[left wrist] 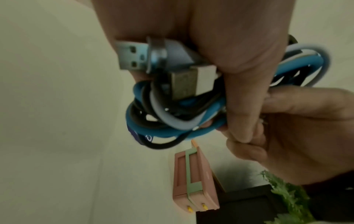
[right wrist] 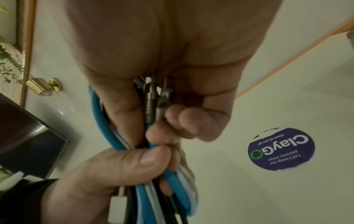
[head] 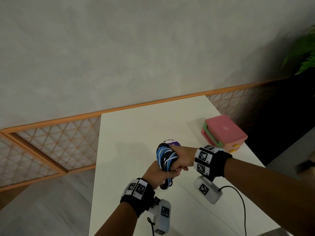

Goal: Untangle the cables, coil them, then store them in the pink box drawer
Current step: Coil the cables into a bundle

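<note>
The bundle of blue, white and black cables (head: 166, 156) is held above the white table (head: 127, 133) between both hands — the right hand (head: 183, 158) curled round its upper loops, the left hand (head: 157, 171) gripping the lower end, where a USB plug (left wrist: 132, 55) protrudes. The bundle's long axis runs roughly upright. The pink box (head: 223, 132) stands to the right — nearer the right hand, its drawers apparently shut.

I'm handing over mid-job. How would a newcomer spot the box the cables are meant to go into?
Start at the white table against the grey wall and follow it to its far right edge. There, beyond the right hand gripping the cable bundle, sits a pink box. Its green trim and small yellow knobs mark it out; the only other thing lying on the table is a flat round purple sticker.
</note>
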A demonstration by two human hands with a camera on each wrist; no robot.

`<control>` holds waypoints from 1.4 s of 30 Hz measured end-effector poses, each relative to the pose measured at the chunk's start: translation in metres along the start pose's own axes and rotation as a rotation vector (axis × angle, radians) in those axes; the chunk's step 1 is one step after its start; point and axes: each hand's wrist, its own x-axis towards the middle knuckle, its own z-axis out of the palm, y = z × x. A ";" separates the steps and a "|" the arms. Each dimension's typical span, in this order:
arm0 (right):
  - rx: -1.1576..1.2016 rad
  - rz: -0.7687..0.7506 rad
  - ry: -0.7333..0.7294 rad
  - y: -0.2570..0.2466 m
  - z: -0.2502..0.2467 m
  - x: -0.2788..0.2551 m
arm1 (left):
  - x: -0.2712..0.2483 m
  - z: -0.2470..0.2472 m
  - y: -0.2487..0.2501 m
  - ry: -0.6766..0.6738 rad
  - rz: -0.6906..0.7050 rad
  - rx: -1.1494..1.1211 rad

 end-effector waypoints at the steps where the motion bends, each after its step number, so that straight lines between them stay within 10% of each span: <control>1: 0.011 0.002 0.003 -0.001 -0.003 0.000 | 0.001 0.001 0.000 0.016 -0.008 -0.025; 25: 0.362 -0.154 0.443 0.018 0.024 -0.005 | 0.011 0.012 -0.004 0.133 -0.114 -0.135; 42: 1.379 0.479 0.834 0.245 -0.033 -0.052 | 0.106 0.078 0.040 0.086 -0.003 0.716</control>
